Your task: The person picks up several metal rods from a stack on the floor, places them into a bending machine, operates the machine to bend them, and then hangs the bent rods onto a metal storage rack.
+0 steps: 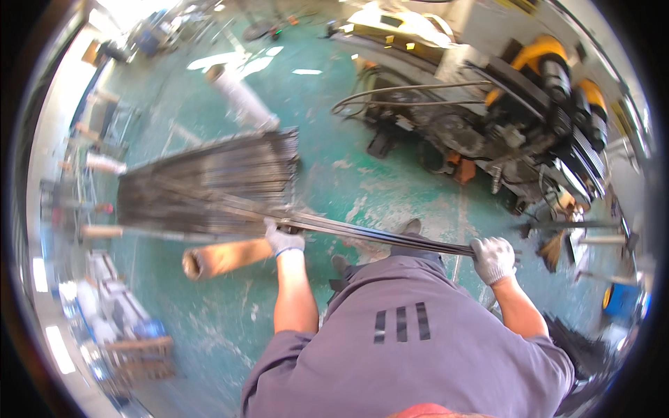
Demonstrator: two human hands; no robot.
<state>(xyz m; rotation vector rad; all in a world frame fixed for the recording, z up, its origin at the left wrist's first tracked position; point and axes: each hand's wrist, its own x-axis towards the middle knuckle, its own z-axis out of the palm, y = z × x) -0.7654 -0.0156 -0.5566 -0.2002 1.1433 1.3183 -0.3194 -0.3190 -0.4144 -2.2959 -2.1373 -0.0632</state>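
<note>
Grey, long and thin, a bundle of bars (pixel 383 235) is stretching across the scene in front of the person, running from the left hand (pixel 284 239) to the right hand (pixel 494 260) and sloping nearer toward the right. Both hands are wearing pale gloves. The right hand's fingers are curling over the bundle close to its right end, where short tips are sticking out just beyond the glove. The left hand's fingers are closing around the bundle farther left, though blur is hiding how each finger is lying. Past the left hand, the bars are reaching out over a broad stack of long dark strips (pixel 216 181); whether they are touching it, I cannot tell.

Beyond the stack, a roll in clear wrapping (pixel 242 99) is lying on the green floor (pixel 327 167), its near end just beside the stack's far edge. On the near side, a brown roll (pixel 230 258) is lying with its open end facing left and its right end close to the left hand. Far to the right, dark machinery with yellow parts (pixel 516 118) is standing, and a looping cable (pixel 411 90) is extending from it toward the left. The person is wearing a grey shirt (pixel 418 362).
</note>
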